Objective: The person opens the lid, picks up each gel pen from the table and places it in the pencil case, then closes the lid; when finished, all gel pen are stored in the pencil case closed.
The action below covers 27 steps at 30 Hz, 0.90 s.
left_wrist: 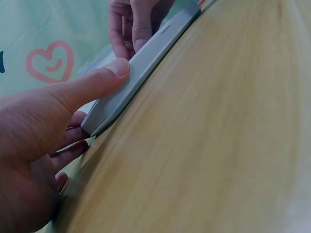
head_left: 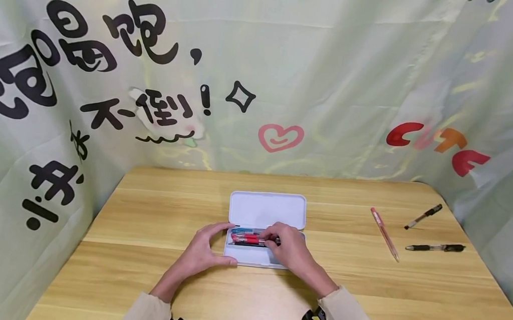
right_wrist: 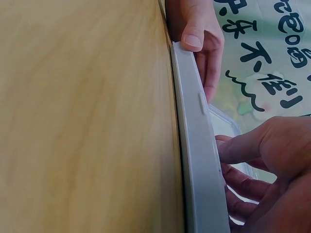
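Note:
A white pencil case [head_left: 268, 209] lies on the table with its lid tipped back. Several pens [head_left: 247, 238], blue, red and black, are in its back part. My left hand [head_left: 206, 249] grips the case's left end, thumb [left_wrist: 118, 67] on the front rim and fingers round toward the back. My right hand [head_left: 289, 246] reaches into the case from the right, its bent fingertips among the pens' right ends. In the right wrist view the front wall [right_wrist: 201, 145] hides those fingertips, so I cannot tell whether they pinch a pen.
Right of the case lie a red pen [head_left: 385, 234] and two black pens, one slanted [head_left: 423, 217] and one level [head_left: 435, 248]. A printed cloth [head_left: 343, 86] hangs behind the wooden table [head_left: 167, 198] and along its sides.

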Each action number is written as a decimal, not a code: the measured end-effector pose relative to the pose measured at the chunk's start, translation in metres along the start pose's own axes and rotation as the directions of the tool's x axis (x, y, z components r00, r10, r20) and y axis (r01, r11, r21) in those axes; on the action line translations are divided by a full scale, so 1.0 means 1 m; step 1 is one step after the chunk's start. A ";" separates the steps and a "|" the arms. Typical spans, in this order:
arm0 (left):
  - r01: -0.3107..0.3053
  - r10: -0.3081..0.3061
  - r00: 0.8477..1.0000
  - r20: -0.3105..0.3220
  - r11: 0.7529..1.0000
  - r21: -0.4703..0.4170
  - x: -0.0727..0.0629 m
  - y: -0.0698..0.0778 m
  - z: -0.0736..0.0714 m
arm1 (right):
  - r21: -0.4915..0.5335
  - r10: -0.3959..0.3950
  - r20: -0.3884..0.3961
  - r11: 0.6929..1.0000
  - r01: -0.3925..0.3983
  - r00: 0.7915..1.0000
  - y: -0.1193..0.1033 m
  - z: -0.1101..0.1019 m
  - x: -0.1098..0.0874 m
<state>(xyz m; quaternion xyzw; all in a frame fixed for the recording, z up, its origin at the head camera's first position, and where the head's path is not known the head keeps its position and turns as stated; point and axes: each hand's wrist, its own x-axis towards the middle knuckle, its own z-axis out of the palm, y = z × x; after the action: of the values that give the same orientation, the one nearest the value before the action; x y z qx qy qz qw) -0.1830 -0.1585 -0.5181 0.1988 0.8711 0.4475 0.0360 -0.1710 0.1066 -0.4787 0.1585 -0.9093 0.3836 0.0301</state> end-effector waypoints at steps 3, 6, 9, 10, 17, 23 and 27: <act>0.000 0.000 1.000 -0.001 1.000 -0.005 0.000 0.000 0.000 | 0.018 0.010 0.000 1.000 -0.010 1.000 0.000 -0.002 -0.001; -0.001 0.001 1.000 -0.003 1.000 -0.003 0.000 -0.001 0.000 | 0.048 0.014 -0.009 0.999 -0.014 1.000 0.001 -0.006 -0.001; 0.001 -0.001 1.000 -0.005 1.000 -0.003 0.000 -0.001 0.000 | 0.072 0.027 -0.024 0.997 -0.025 0.999 0.003 -0.012 -0.001; 0.000 0.000 1.000 -0.004 1.000 -0.003 0.000 -0.001 0.000 | 0.081 0.033 -0.028 0.996 -0.031 0.999 0.003 -0.015 -0.001; -0.033 0.033 0.999 -0.016 0.999 0.002 0.000 0.001 0.002 | 0.136 0.009 -0.070 0.991 0.001 0.998 0.012 -0.040 -0.004; 0.004 -0.004 1.000 -0.011 1.000 0.006 -0.001 0.002 0.001 | 0.112 -0.016 -0.148 0.993 0.032 0.989 0.026 -0.063 -0.011; 0.012 -0.012 1.000 -0.010 1.000 0.005 -0.002 0.000 0.001 | 0.080 0.005 -0.206 0.997 0.012 0.979 0.037 -0.085 -0.018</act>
<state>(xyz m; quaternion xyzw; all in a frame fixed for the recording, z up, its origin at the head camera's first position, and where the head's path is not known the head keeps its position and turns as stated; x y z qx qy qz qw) -0.1811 -0.1581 -0.5189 0.1915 0.8736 0.4460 0.0340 -0.1711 0.1958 -0.4476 0.1209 -0.8847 0.4344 0.1182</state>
